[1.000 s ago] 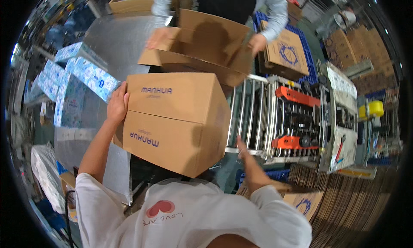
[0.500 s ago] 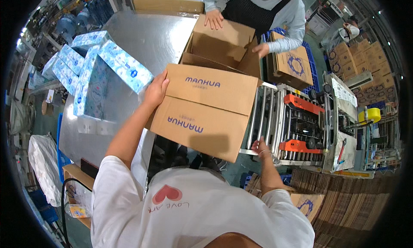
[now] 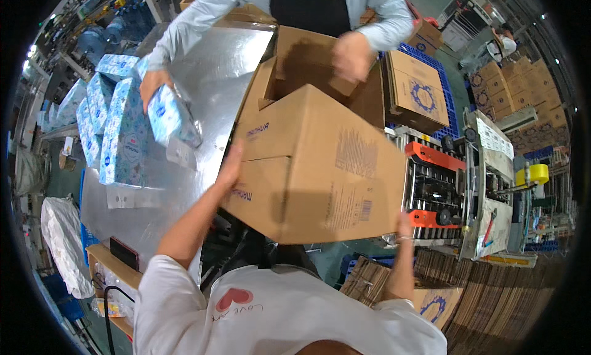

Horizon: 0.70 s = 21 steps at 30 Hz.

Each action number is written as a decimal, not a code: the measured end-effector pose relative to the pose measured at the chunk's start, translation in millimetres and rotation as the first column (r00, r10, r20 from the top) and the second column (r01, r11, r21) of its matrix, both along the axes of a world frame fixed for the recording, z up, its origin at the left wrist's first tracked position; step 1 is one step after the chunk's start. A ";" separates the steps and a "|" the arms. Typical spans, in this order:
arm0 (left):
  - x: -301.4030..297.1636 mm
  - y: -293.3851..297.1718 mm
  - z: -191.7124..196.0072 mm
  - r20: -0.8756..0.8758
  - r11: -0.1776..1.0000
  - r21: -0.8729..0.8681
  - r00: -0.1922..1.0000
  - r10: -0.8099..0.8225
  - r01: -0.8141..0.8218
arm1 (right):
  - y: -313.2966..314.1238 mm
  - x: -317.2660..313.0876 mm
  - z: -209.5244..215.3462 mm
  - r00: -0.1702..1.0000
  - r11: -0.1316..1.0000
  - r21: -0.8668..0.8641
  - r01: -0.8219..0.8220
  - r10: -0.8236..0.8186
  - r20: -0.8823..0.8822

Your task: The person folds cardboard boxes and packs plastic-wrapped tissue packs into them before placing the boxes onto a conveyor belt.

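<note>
A closed cardboard box (image 3: pixel 345 170) is tilted up in front of me, partly over the roller conveyor. My left hand (image 3: pixel 233 164) holds its left side, the fingers partly hidden by the box. At the right edge my right hand (image 3: pixel 403 226) grips it, with most of its fingers out of sight. Just beyond stands an open carton (image 3: pixel 308 63), flaps up. Across from me, a co-worker's hand (image 3: pixel 157 87) grasps a blue-and-white patterned pack (image 3: pixel 167 118) above the metal table. That person's other hand (image 3: pixel 354 56) is blurred over the open carton.
Several similar packs (image 3: pixel 123 139) stand on the metal table (image 3: pixel 166 213) at left. To the right are the roller conveyor's orange guides (image 3: pixel 434 218) and a yellow tape roll (image 3: pixel 532 173). Flattened cartons (image 3: pixel 492 293) are stacked at lower right; a carton (image 3: pixel 415 90) rests on a blue pallet.
The closed box has turned, bringing another printed side into view. My right hand has come up from beside the conveyor onto it. The co-worker's hand has moved from the open carton to a pack.
</note>
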<state>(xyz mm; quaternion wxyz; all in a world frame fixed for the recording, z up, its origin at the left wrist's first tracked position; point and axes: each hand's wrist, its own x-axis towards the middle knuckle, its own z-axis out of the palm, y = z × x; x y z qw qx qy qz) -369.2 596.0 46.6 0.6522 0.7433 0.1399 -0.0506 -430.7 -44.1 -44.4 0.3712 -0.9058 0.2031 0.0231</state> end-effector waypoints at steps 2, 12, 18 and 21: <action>-17.9 -54.9 54.4 -0.220 0.899 -0.424 0.976 0.011 -0.105 | 79.5 21.1 198.3 0.999 0.674 0.737 0.039 -0.053 -0.004; -10.4 -110.5 85.9 0.285 0.901 0.433 0.947 -0.146 0.008 | 335.7 39.5 249.2 0.619 0.606 -0.269 -0.749 0.784 0.043; 25.4 18.0 54.1 0.159 0.741 0.635 0.902 -0.401 0.218 | 135.1 108.9 155.9 0.919 0.911 0.184 -0.369 0.387 -0.072; -14.7 -18.0 10.8 -0.389 0.346 0.845 0.913 -0.125 0.407 | 152.6 92.1 187.4 0.898 0.851 0.440 -0.285 0.398 -0.189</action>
